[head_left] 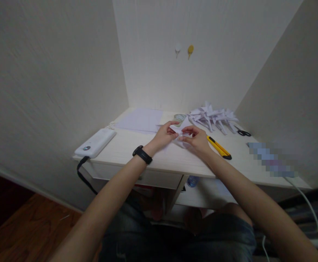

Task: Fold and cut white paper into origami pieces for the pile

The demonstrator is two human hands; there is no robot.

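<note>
Head view: both hands meet over the middle of a pale desk [137,153].
Left hand [162,136]: fingers pinched shut on the left edge of a small white folded paper [181,130]; a black wristband [142,154] sits on the wrist.
Right hand [198,140]: fingertips closed on the paper's right side.
Folded paper: held just above the desk, between the two hands.
Nearby: a yellow utility knife [219,147] just right of the right hand; a heap of folded paper pieces [213,117] behind; black scissors [243,133]; a flat sheet [141,119]; a white power bank [95,142] at the left edge.
</note>
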